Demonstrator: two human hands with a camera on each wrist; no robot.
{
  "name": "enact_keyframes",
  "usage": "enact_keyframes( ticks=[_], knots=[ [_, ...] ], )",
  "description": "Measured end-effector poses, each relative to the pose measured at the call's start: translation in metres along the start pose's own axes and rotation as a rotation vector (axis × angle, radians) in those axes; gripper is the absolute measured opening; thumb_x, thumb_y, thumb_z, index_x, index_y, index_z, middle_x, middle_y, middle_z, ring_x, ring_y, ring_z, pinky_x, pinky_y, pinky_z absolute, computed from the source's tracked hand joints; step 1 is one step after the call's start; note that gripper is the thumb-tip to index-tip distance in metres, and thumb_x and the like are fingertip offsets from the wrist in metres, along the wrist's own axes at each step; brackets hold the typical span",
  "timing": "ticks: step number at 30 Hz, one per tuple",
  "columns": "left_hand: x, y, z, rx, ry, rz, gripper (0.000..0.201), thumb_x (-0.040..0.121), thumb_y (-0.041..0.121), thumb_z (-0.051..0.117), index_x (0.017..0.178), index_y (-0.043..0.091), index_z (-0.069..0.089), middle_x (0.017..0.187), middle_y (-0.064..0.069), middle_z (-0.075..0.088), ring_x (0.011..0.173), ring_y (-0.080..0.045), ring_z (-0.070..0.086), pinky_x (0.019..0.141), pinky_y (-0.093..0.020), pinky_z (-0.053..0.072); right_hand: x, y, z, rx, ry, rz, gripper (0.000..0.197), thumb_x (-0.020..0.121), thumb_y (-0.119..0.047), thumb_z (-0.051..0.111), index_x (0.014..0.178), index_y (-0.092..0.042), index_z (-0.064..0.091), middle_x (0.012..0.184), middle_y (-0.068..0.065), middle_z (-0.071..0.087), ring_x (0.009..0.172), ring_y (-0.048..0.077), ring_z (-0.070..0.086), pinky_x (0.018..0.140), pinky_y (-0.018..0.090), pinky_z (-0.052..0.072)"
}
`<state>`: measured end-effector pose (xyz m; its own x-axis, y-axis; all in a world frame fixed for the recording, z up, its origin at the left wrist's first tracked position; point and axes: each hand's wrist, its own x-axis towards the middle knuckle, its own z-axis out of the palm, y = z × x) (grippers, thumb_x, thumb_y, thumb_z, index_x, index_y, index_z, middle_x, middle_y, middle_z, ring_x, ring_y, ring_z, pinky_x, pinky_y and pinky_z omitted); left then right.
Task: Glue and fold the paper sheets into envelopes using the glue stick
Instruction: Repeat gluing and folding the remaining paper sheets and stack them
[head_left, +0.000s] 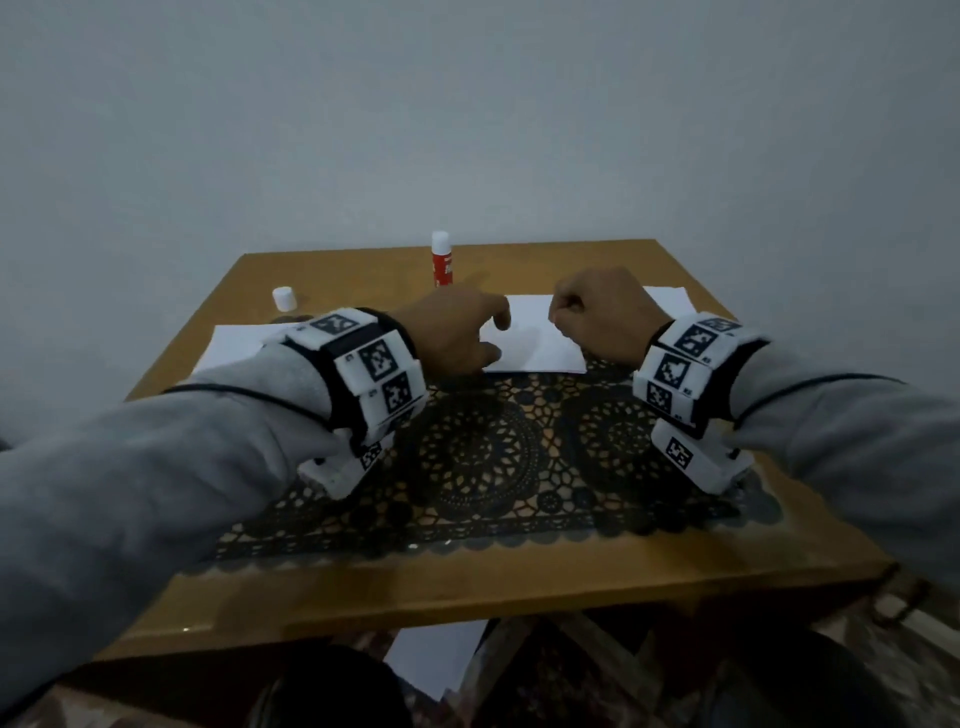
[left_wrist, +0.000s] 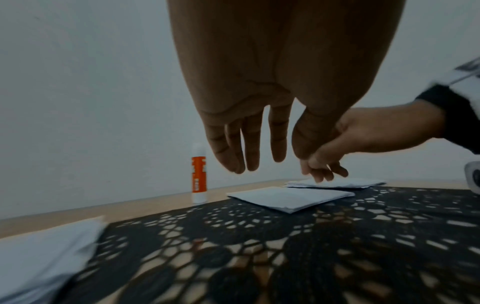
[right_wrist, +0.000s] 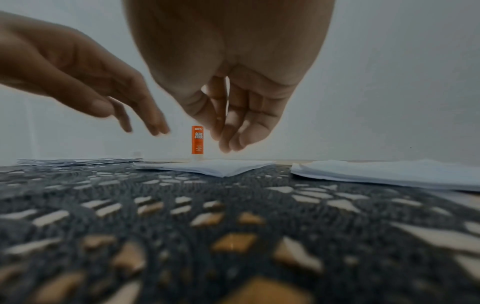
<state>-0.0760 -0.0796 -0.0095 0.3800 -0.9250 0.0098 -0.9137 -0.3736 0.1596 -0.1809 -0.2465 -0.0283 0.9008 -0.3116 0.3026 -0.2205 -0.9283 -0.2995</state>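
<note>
A folded white paper (head_left: 537, 340) lies flat at the far edge of the black lace mat (head_left: 478, 457). My left hand (head_left: 496, 338) hovers over its left part with fingers hanging straight (left_wrist: 253, 160), holding nothing. My right hand (head_left: 563, 317) hangs just above the paper's right edge. Its fingers (right_wrist: 233, 142) are loosely curled and hold nothing. The orange glue stick (head_left: 442, 260) stands upright beyond the paper, and neither hand touches it. Its white cap (head_left: 284, 299) stands apart at the far left.
A stack of white sheets (head_left: 234, 343) lies at the left, partly under my left wrist. Another stack of paper (head_left: 670, 299) lies at the far right behind my right hand. The wooden table (head_left: 519, 587) ends at a grey wall. A white sheet (head_left: 431, 660) lies below the table's front edge.
</note>
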Motion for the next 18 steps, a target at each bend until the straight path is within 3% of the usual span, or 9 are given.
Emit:
enact_keyframes(
  ticks=[3, 6, 11, 18],
  knots=[
    [0.019, 0.008, 0.009, 0.064, -0.145, 0.000, 0.060, 0.088, 0.040, 0.063, 0.141, 0.023, 0.040, 0.140, -0.002, 0.046, 0.119, -0.018, 0.047, 0.099, -0.031, 0.037, 0.002, 0.004, 0.001, -0.013, -0.022, 0.023, 0.018, 0.088, -0.009, 0.054, 0.083, -0.003, 0.070, 0.091, 0.006, 0.069, 0.083, 0.020, 0.061, 0.073, 0.030, 0.048],
    [0.029, 0.007, 0.016, 0.089, -0.216, -0.015, 0.063, 0.086, 0.043, 0.065, 0.141, 0.025, 0.040, 0.146, -0.001, 0.042, 0.130, -0.021, 0.041, 0.107, -0.036, 0.035, 0.003, 0.010, 0.005, -0.015, -0.078, 0.061, 0.017, 0.088, -0.010, 0.055, 0.082, -0.004, 0.070, 0.094, 0.006, 0.068, 0.086, 0.020, 0.061, 0.071, 0.027, 0.044],
    [0.033, 0.000, 0.019, 0.011, -0.116, -0.022, 0.045, 0.086, 0.033, 0.067, 0.128, 0.022, 0.055, 0.132, -0.001, 0.052, 0.117, -0.018, 0.049, 0.092, -0.025, 0.034, 0.004, 0.012, 0.005, -0.012, -0.078, 0.068, 0.017, 0.088, -0.007, 0.055, 0.080, -0.002, 0.069, 0.093, 0.009, 0.071, 0.089, 0.023, 0.064, 0.076, 0.031, 0.051],
    [0.032, -0.004, 0.016, -0.004, -0.045, 0.034, 0.032, 0.088, 0.030, 0.065, 0.118, 0.016, 0.064, 0.117, 0.001, 0.060, 0.096, -0.007, 0.046, 0.081, -0.019, 0.033, 0.004, 0.012, 0.004, -0.010, -0.106, 0.109, 0.016, 0.087, -0.006, 0.056, 0.080, -0.003, 0.070, 0.091, 0.009, 0.071, 0.089, 0.023, 0.064, 0.072, 0.028, 0.048]
  ],
)
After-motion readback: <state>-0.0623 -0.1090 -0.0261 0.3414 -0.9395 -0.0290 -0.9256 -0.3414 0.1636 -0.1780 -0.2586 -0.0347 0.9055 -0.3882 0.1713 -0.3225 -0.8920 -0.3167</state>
